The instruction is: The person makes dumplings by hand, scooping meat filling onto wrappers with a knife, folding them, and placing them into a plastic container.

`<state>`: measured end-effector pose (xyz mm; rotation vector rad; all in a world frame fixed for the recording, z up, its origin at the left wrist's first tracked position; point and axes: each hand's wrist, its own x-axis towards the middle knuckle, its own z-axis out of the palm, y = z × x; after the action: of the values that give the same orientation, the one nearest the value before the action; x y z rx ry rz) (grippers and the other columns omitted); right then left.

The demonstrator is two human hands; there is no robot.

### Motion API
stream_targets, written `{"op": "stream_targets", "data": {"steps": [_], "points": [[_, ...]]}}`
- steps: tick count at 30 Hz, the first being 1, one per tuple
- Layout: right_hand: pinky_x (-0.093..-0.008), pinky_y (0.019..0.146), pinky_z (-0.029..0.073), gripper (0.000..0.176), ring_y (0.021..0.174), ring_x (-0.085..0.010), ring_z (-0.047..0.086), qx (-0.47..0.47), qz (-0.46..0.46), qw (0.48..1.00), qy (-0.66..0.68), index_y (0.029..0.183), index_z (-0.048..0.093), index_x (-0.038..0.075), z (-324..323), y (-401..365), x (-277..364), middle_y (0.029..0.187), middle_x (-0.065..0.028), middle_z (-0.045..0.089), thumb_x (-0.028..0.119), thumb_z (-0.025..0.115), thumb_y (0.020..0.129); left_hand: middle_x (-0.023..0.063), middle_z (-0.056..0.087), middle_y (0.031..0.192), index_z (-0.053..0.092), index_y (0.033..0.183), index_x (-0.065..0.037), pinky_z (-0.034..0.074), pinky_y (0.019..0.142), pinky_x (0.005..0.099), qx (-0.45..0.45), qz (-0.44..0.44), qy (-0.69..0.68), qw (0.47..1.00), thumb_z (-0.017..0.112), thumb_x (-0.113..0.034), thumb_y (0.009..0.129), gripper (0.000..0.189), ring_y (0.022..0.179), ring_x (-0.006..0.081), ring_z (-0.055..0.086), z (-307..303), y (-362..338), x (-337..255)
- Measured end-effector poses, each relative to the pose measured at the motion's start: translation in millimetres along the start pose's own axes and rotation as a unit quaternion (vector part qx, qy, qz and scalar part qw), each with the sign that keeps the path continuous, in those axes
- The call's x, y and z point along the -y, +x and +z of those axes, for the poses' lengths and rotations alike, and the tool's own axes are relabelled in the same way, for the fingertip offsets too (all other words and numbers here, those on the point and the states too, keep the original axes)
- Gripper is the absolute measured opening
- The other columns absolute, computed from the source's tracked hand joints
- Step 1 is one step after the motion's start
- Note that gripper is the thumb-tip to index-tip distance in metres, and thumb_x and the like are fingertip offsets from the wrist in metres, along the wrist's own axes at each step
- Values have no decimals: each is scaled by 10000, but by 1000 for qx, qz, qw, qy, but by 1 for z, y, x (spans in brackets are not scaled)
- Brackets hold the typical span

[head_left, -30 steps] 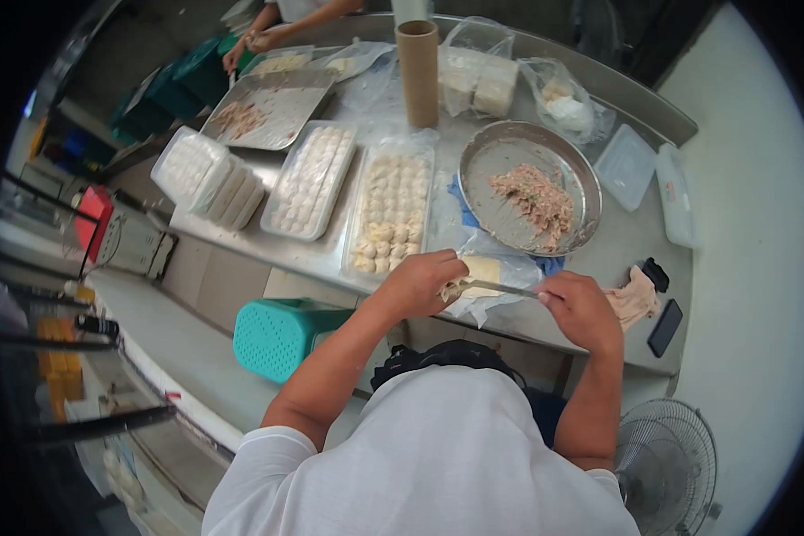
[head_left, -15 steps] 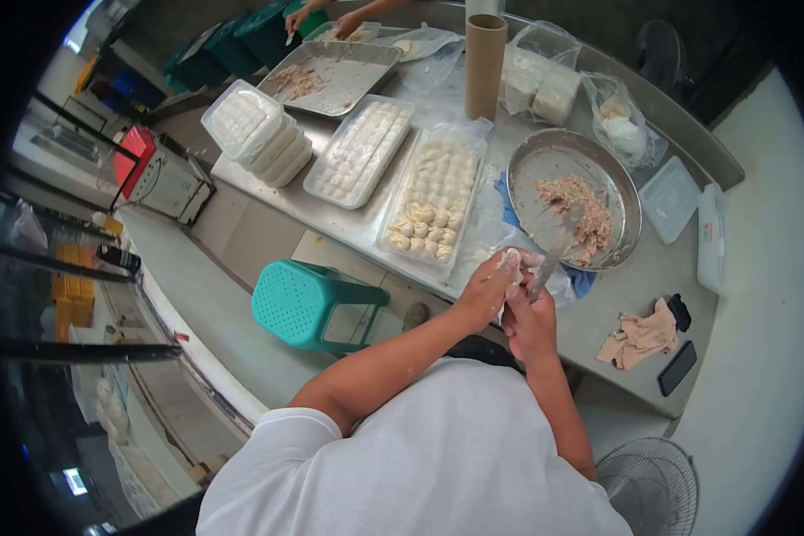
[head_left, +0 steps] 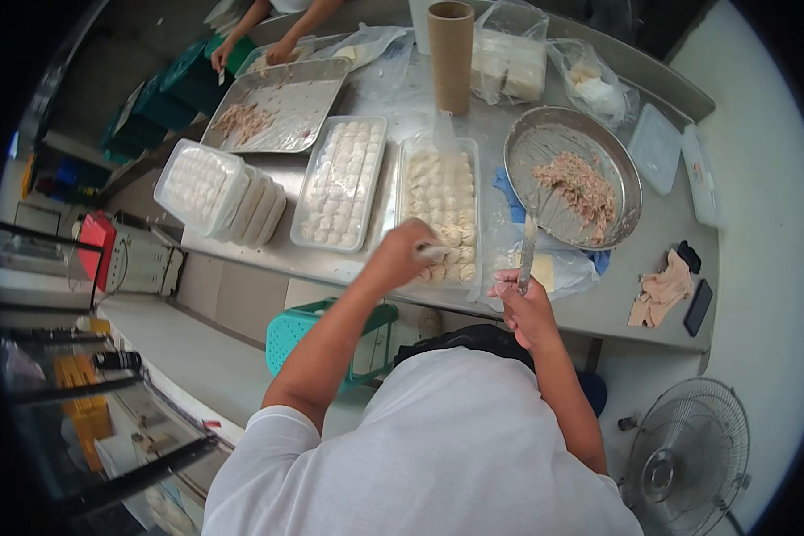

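Grip: left hand [head_left: 408,257] pinches a dumpling [head_left: 431,253] over the dumpling tray [head_left: 399,192]'s near end; right hand [head_left: 522,305] clasps a spatula [head_left: 527,252]. Risk: the rows are crowded, so neighbours may get squashed.

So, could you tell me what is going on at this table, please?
The person's left hand holds a small white folded dumpling over the near end of a clear plastic tray of dumplings. The right hand grips a flat metal spreader, beside the round steel pan of pink filling. Another person's hands are at the far end.
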<state>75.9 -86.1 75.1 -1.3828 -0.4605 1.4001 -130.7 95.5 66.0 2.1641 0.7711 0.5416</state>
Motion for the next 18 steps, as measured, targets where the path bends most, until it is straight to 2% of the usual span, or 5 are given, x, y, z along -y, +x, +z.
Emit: {"op": "stream_targets", "data": {"steps": [3, 5, 8, 11, 18], "points": [[-206, 401, 335, 321, 470, -48, 418, -52, 9, 998, 19, 1147, 549, -3, 2, 2, -12, 894, -122, 658, 171, 663, 903, 141, 640, 1010, 650, 935, -24, 516, 775, 377, 32, -9, 54, 998, 725, 9, 746, 206, 922, 318, 638, -21, 9, 36], [-207, 399, 332, 310, 468, -48, 417, -75, 14, 997, 29, 1135, 553, -4, 3, 0, -20, 888, -116, 654, 175, 661, 905, 155, 629, 1009, 647, 995, -19, 515, 796, 382, 48, -13, 9, 999, 714, 5, 754, 251, 936, 336, 628, -15, 7, 47], [-211, 396, 326, 283, 463, -48, 413, -100, 8, 995, 19, 1107, 565, 1, 12, 0, -23, 873, -105, 647, 176, 659, 905, 163, 620, 1006, 641, 1051, -22, 505, 847, 401, 51, 50, -16, 997, 696, 14, 759, 300, 972, 355, 611, -14, 17, 40], [-217, 393, 320, 251, 455, -50, 406, -119, 4, 993, -6, 1077, 579, 11, 13, 4, -25, 859, -93, 641, 172, 657, 901, 170, 621, 1047, 634, 1102, -28, 487, 905, 424, 98, 62, 101, 988, 695, 27, 741, 371, 1032, 368, 592, -11, 14, 35], [-232, 423, 309, 177, 495, -45, 396, -129, -2, 990, -60, 999, 609, 40, 19, 11, -16, 775, -13, 592, 188, 648, 910, 181, 616, 1110, 582, 1214, -44, 474, 940, 443, 184, 24, 144, 972, 698, 16, 730, 501, 1085, 381, 577, -18, 18, 35]]}}
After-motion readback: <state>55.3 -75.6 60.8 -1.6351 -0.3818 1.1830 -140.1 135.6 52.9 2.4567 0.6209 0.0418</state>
